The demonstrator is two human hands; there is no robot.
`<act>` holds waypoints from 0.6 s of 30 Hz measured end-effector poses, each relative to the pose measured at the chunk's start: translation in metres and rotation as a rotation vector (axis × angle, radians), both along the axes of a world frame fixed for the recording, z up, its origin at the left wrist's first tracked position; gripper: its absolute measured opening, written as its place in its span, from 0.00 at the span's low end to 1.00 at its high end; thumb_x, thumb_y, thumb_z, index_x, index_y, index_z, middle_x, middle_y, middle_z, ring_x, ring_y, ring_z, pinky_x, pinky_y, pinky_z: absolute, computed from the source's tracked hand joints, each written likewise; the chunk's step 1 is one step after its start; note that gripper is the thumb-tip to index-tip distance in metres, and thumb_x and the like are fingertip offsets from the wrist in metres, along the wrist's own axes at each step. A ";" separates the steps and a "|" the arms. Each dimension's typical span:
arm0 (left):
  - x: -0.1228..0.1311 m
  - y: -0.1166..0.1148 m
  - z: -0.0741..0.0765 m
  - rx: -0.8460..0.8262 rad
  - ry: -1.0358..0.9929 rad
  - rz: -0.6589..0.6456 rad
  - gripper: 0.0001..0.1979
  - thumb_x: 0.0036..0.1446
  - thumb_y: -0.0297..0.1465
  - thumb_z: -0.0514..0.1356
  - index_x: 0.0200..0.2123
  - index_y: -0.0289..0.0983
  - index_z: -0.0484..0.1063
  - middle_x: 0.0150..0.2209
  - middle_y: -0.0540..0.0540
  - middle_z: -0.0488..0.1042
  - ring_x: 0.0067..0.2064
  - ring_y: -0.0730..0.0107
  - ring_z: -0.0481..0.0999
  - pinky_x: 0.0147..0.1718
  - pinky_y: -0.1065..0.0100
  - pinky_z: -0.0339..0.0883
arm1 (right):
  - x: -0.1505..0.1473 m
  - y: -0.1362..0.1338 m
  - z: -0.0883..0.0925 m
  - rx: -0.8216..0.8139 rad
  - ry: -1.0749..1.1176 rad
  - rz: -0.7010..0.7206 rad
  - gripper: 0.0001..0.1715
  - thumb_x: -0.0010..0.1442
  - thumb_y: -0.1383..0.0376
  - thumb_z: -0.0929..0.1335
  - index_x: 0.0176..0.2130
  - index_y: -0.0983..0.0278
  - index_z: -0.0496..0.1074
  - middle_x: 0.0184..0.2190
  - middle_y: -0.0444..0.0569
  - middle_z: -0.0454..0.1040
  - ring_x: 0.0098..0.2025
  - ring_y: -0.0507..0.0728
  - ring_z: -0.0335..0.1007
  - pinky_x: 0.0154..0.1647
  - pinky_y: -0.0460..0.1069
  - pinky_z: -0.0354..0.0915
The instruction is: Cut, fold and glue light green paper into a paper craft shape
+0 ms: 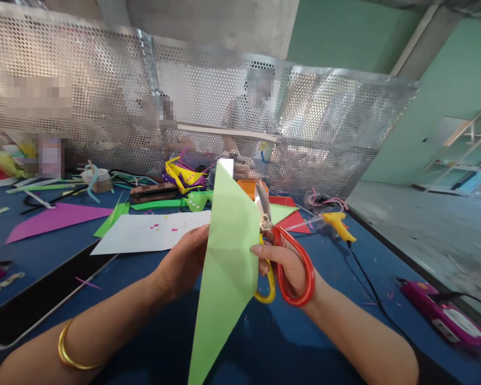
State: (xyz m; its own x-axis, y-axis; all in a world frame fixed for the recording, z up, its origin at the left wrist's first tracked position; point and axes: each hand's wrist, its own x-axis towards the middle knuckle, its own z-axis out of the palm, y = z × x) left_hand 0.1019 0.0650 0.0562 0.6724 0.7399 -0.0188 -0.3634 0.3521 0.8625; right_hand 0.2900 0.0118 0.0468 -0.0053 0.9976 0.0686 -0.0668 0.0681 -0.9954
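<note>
A creased piece of light green paper (230,251) stands upright before me, pointed at its top and bottom. My left hand (187,255) grips its left edge, with the fingertips hidden behind the sheet. On the other side, my right hand (282,262) has its fingers through a pair of scissors (300,267) with one red and one yellow handle. The thumb of that hand also touches the paper's right edge. The scissors' blades point upward beside the sheet, and whether they are parted is hard to make out.
White paper with small coloured dots (136,235) and purple paper (60,218) lie at left. Green (200,201) and yellow (184,175) cut-outs sit behind. At right are a yellow glue gun (339,225) and a magenta power strip (444,313). A perforated metal screen (200,80) stands beyond, with people behind it.
</note>
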 end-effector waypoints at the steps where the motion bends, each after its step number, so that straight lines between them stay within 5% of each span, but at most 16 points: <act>1: -0.001 0.000 0.001 -0.005 0.000 0.007 0.25 0.43 0.50 0.67 0.38 0.37 0.79 0.35 0.43 0.82 0.41 0.52 0.80 0.39 0.62 0.74 | -0.001 0.000 -0.001 0.002 -0.003 -0.013 0.14 0.52 0.59 0.71 0.21 0.63 0.67 0.16 0.41 0.67 0.20 0.50 0.63 0.24 0.47 0.65; 6: 0.002 0.000 -0.002 -0.071 0.146 0.100 0.22 0.42 0.39 0.71 0.40 0.34 0.78 0.37 0.39 0.82 0.36 0.54 0.81 0.36 0.61 0.75 | -0.014 -0.002 -0.003 -0.067 -0.095 -0.132 0.13 0.46 0.62 0.73 0.29 0.62 0.67 0.16 0.38 0.67 0.18 0.51 0.64 0.21 0.47 0.65; 11: 0.007 0.002 -0.009 -0.225 0.248 0.179 0.16 0.44 0.30 0.71 0.39 0.33 0.78 0.34 0.39 0.82 0.30 0.58 0.81 0.34 0.60 0.76 | -0.024 -0.002 -0.017 -0.020 -0.178 -0.100 0.16 0.46 0.62 0.73 0.35 0.62 0.67 0.21 0.36 0.66 0.18 0.49 0.62 0.19 0.45 0.64; 18: 0.003 0.014 -0.002 -0.190 0.276 0.278 0.11 0.44 0.28 0.70 0.34 0.33 0.78 0.29 0.40 0.81 0.25 0.60 0.79 0.27 0.61 0.76 | 0.011 0.012 -0.017 0.160 -0.608 -0.099 0.22 0.54 0.55 0.71 0.46 0.63 0.69 0.27 0.41 0.67 0.28 0.52 0.63 0.30 0.48 0.64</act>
